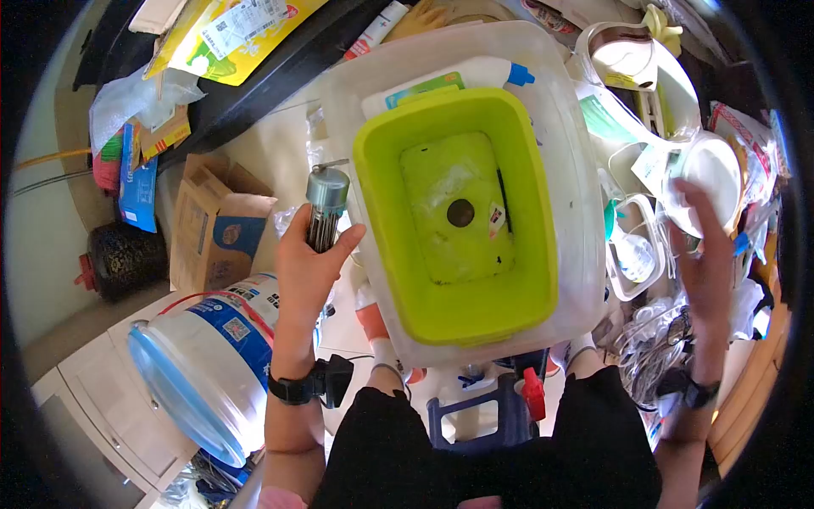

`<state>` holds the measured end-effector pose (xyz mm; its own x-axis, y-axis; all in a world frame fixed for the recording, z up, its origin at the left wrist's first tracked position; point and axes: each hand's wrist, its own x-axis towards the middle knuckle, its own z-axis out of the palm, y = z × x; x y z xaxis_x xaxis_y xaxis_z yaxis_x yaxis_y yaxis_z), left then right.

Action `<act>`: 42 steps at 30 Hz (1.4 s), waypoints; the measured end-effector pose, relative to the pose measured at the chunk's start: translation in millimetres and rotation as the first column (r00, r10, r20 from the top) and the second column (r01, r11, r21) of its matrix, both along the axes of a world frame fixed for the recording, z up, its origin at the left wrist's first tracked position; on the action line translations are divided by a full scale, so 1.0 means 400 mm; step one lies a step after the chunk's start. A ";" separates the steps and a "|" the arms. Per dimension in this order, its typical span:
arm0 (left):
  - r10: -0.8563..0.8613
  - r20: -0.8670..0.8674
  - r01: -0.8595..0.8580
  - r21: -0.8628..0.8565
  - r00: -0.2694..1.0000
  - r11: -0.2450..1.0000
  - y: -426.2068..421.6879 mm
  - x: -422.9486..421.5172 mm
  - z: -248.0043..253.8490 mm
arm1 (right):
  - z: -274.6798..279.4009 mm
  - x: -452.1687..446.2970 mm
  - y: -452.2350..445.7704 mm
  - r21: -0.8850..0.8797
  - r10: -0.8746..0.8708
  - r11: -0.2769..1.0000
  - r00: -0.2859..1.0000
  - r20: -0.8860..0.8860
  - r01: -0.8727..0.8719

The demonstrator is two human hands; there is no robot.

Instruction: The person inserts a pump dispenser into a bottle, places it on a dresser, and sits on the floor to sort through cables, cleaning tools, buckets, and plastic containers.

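Observation:
My left hand (309,270) is closed round a small canister (326,204) with a silver-grey metallic cap. Thin dark rods show through its lower part; I cannot make out what they are. The canister is upright, just left of a lime-green plastic basin (379,254). Inside that basin lie a dark round disc (460,213) and a few small scraps. Over on the right, my right hand (705,242) is slightly blurred, its fingers stretched out and apart, holding nothing. It overlaps a white round tub (716,174) from my viewpoint; whether they touch I cannot tell.
Beneath the basin is a large translucent bin (581,288), with a white bottle (475,72) behind the basin. An open cardboard box (199,229) and a big white bucket (212,339) stand at left. Cables (653,339) and a spray bottle (632,253) crowd the right.

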<state>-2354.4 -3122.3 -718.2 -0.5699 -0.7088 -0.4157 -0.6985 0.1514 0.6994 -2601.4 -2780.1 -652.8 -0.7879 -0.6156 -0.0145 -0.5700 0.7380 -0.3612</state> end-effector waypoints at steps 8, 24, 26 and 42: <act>0.116 -0.051 -0.107 0.166 0.992 0.980 -0.005 0.015 -0.037 | -0.219 0.081 -0.202 0.014 0.126 0.987 0.839 0.529 -0.158; -0.053 -0.079 0.060 0.095 0.995 0.994 -0.031 0.090 0.135 | -0.112 0.041 -0.198 -0.183 0.144 0.983 0.557 0.818 0.014; -0.022 -0.132 0.037 0.113 0.991 0.993 -0.037 0.111 0.223 | -0.012 0.029 -0.178 -0.243 0.175 0.969 0.590 0.788 0.037; -0.283 -0.314 0.184 -0.309 0.906 0.933 0.135 0.201 0.821 | 0.584 0.274 -0.084 -0.684 0.437 0.724 0.826 0.357 -0.087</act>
